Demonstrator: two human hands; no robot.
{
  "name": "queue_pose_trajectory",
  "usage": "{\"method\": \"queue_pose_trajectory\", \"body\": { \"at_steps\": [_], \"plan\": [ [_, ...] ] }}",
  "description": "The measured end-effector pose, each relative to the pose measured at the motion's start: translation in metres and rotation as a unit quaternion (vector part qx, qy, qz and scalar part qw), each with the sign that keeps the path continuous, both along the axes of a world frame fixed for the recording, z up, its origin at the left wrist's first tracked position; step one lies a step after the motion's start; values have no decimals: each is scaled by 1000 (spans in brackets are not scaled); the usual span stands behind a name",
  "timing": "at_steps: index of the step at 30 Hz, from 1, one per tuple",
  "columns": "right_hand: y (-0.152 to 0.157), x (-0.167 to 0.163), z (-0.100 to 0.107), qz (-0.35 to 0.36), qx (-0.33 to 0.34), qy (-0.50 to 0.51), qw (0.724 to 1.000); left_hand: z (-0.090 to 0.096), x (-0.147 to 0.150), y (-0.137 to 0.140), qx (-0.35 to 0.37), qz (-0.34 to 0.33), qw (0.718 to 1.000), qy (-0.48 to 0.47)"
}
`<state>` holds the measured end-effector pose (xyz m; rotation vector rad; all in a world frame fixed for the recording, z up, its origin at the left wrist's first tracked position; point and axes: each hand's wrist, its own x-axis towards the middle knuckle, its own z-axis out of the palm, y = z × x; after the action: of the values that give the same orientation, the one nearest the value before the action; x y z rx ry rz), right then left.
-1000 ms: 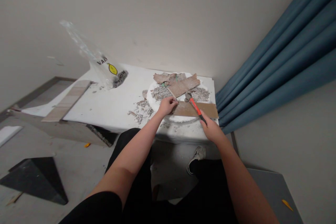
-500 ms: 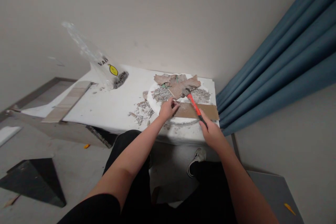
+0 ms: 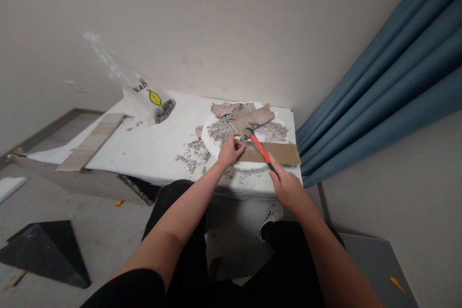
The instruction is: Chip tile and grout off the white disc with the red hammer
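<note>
Head view, with twelve o'clock straight ahead and the round white slab (image 3: 210, 144) as the middle of the dial: nearest, a shoe (image 3: 276, 212) stands on the floor at five o'clock, and a dark angular piece (image 3: 46, 252) lies farther left on the floor at eight. The right hand (image 3: 288, 186) is at half past four, its fingers closed around the black grip of a hammer (image 3: 260, 147) with a red handle. The handle runs toward eleven o'clock, and the hammer's head is just beside the fingertips of the left hand (image 3: 229, 151); whether it touches anything below cannot be told. The left hand sits at eight o'clock by the near end of the tan board (image 3: 279, 153), fingers curled and tips drawn close to the thumb; whether something small is pinched there is too small to tell. The board lies across the near part of the slab, reaching past its edge at four. Loose chips (image 3: 193, 155) are scattered on the white table (image 3: 151, 147) at nine. Grey rubble (image 3: 273, 131) lies on the slab, with torn brown pieces (image 3: 254, 118) toward twelve. Beyond, a clear bag (image 3: 139, 98) stands at ten, and a blue curtain (image 3: 382, 62) hangs at two.
</note>
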<state>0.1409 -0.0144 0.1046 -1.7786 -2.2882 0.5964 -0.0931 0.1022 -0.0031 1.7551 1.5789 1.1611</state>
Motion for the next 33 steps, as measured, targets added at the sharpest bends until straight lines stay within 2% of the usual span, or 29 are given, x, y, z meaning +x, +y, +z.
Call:
{"method": "queue_pose_trajectory", "body": {
  "at_steps": [14,18,22,33],
  "plan": [
    [-2,-1,0,3,-7,-40,999,-2,0,2,5,-12,1000,4],
    [-2,-2,0,-1,10,-30,1000,-1,0,1,10,-22,1000,4],
    [-1,-3,3,8,-13,-29,999,1,1,1,15,-12,1000,13],
    [-1,0,1,-1,-2,-17,1000,2,0,0,12,-17,1000,21]
  ]
}}
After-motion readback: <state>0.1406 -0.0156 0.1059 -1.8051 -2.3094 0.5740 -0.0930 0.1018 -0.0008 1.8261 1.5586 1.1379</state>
